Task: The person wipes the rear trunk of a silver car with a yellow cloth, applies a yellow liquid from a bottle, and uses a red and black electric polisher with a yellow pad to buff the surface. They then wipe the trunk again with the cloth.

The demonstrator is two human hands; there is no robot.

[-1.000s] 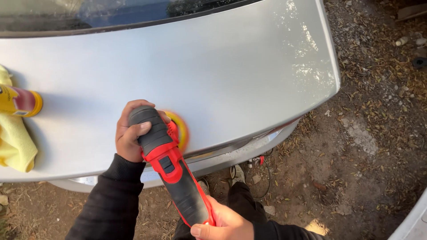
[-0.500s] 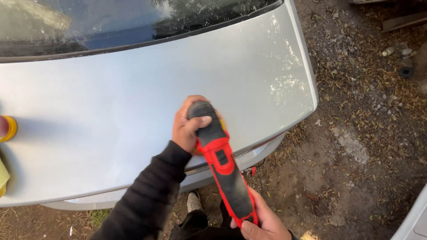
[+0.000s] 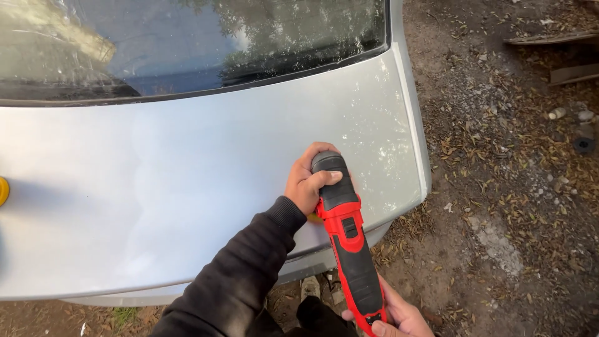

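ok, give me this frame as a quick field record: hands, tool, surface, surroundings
left hand: wrapped over the black head of the polisher, pressing it on the panel
right hand: holds the rear grip of the tool, at the bottom edge of view
tool: red and black polisher, pad hidden under the head
surface: silver trunk lid, near its right rear corner
rear window: above the lid, reflecting trees
far left: yellow object, mostly cut off
ground: dirt with dry leaves

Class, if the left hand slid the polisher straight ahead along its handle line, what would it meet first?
Probably bare silver trunk lid, then the rear window; nothing lies between the left hand and the glass.
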